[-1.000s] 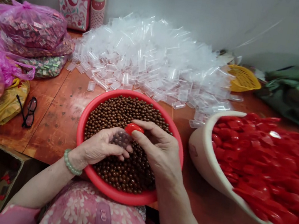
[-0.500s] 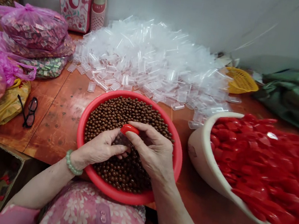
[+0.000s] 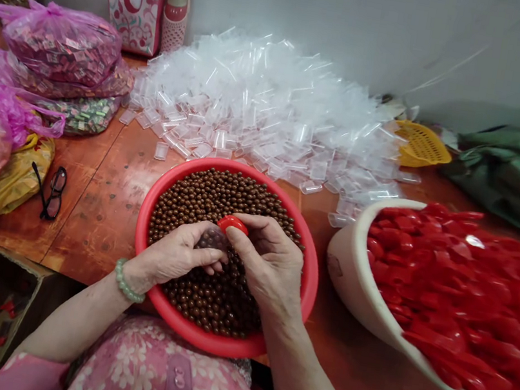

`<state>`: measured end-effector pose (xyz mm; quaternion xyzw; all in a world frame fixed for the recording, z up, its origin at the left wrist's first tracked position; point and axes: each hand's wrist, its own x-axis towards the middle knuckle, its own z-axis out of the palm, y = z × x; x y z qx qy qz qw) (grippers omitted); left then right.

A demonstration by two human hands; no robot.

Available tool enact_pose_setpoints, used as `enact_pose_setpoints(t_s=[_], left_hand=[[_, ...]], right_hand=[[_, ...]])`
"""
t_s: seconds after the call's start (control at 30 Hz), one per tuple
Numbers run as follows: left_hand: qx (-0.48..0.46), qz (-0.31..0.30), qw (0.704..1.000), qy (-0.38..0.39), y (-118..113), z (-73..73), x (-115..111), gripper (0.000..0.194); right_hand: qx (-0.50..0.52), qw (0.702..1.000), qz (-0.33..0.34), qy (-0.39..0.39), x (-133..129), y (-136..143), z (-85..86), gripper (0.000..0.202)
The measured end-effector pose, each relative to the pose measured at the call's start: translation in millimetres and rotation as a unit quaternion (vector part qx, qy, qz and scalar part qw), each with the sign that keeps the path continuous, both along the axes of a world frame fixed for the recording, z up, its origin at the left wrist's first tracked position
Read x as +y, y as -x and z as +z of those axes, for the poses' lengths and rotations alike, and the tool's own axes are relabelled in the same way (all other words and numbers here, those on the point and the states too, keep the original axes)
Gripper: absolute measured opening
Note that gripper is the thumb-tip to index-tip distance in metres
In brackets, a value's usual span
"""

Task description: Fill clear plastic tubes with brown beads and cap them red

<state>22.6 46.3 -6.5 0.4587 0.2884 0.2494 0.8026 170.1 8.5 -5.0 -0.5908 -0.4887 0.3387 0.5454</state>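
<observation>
Over a red basin [image 3: 143, 217] full of small brown balls [image 3: 218, 309], both of my hands meet near the middle. My left hand [image 3: 177, 257], a green bead bracelet at its wrist, is closed on a small clear plastic container [image 3: 213, 239] that looks dark with balls inside. Between the thumb and fingers of my right hand [image 3: 269, 261] is a red plastic cap [image 3: 233, 223], just off the container's upper right end. My fingers hide part of both pieces.
Behind the basin lies a large heap of clear plastic containers [image 3: 264, 104]. To the right, a white tub [image 3: 352, 261] overflows with red plastic pieces [image 3: 466, 284]. Glasses [image 3: 53, 193] and pink bags [image 3: 67, 45] lie left; an open cardboard box [image 3: 30, 291] stands at lower left.
The red cap in my right hand has shifted slightly right and down, away from the container, so more of the container shows. My left hand has barely moved.
</observation>
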Motion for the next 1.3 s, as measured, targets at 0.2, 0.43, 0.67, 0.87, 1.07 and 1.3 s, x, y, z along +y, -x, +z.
enact_pose_setpoints(t_s=[0.2, 0.43, 0.67, 0.87, 1.07, 1.3], left_hand=[[0.024, -0.015, 1.0, -0.011, 0, 1.7, 0, 0.024], [-0.002, -0.024, 1.0, -0.001, -1, 0.1, 0, 0.023], [-0.005, -0.016, 1.0, 0.007, 0, -1.8, 0, 0.023], [-0.028, -0.039, 0.994, 0.096, 3, -4.8, -1, 0.038], [-0.102, -0.031, 0.971, 0.214, 6, -12.4, 2, 0.042], [-0.106, -0.014, 0.962, 0.252, 4, -14.2, 9, 0.052]], right_hand=[[0.027, 0.998, -0.046, -0.02, 1, 2, 5.0, 0.016], [-0.01, 1.0, -0.002, -0.024, 1, 5, -0.9, 0.014], [-0.076, 0.996, 0.02, -0.042, -4, -2, -9.0, 0.012], [-0.154, 0.985, 0.078, -0.03, -1, -10, -1.2, 0.008], [-0.341, 0.92, 0.174, -0.088, 3, -16, 14.3, 0.041], [-0.458, 0.864, 0.126, -0.167, -1, -4, 1.2, 0.075]])
